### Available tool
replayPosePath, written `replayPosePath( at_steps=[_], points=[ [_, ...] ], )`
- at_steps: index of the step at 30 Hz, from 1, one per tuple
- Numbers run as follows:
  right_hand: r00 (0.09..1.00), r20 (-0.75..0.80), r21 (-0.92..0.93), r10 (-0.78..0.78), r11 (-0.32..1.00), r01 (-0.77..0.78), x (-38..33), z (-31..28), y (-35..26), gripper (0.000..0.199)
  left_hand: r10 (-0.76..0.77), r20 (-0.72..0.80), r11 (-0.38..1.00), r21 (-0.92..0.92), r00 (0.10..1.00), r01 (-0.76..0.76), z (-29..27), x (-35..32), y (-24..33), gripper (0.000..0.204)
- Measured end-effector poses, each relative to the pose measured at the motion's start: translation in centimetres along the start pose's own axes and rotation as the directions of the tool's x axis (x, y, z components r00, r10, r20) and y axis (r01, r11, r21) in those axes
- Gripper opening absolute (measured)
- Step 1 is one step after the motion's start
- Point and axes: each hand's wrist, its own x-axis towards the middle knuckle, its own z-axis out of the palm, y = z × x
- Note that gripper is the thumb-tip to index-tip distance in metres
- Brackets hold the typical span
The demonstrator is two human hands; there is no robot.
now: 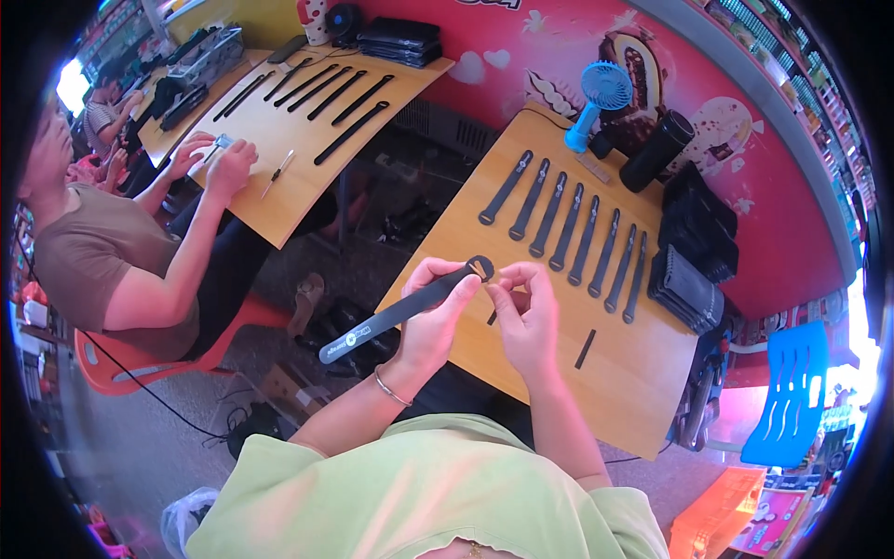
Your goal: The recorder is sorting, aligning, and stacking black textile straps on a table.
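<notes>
1. Dark grey strap [391, 321] up front, folks, slanting across the view: rounded printed end low on the left, eyed end high on the right, over the counter [633, 391].
2. Left arm reaches up from the lower edge, angled inward, a thin bracelet [392, 388] round the wrist. The left hand [430, 321] is closed on that strap, thumb laid along it, just short of the eye.
3. Right arm comes up from the lower right, forearm leaning inward, and the right hand [526, 307] sits just beside the eyed end. Fingers curled, thumb and index tips drawn narrow; whether they grip the eye or some small piece, I cannot tell.
4. Behind the hands, eight similar straps [566, 226] lie side by side in a slanting row.
5. Nearer, just right of the right hand, one short dark strip [586, 349] lies by itself.
6. Right of the row, a stack of dark pouches [687, 287]; at the far end, a blue fan [605, 86] and a black bottle [657, 149].
</notes>
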Motion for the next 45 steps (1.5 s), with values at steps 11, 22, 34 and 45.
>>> replayPosePath(
  at_steps=[11, 22, 34, 45],
  points=[
    [0.819, 0.162, -0.647, -0.551, 0.567, 0.510, 0.6, -1.4, -0.5, 0.029, -0.242, 0.241, 0.922, 0.360, 0.940, 0.145, -0.7, 3.8, 4.0, 0.016],
    [0.967, -0.094, -0.364, -0.238, 0.912, 0.189, 0.2, 0.5, -0.4, 0.017, 0.117, 0.138, 0.836, 0.520, 0.984, -0.173, -1.3, 2.5, -1.7, 0.023],
    [0.967, -0.011, -0.468, -0.254, 0.856, 0.220, 0.4, -0.3, 1.5, 0.014, 0.176, 0.553, 0.324, 0.749, 0.814, -0.578, -2.4, 3.1, -1.1, 0.011],
    [0.993, -0.013, -0.422, -0.120, 0.901, 0.103, 0.4, 0.0, 2.5, 0.014, 0.123, 0.419, 0.526, 0.741, 0.900, -0.417, -2.7, 3.0, -2.2, 0.013]
  ],
)
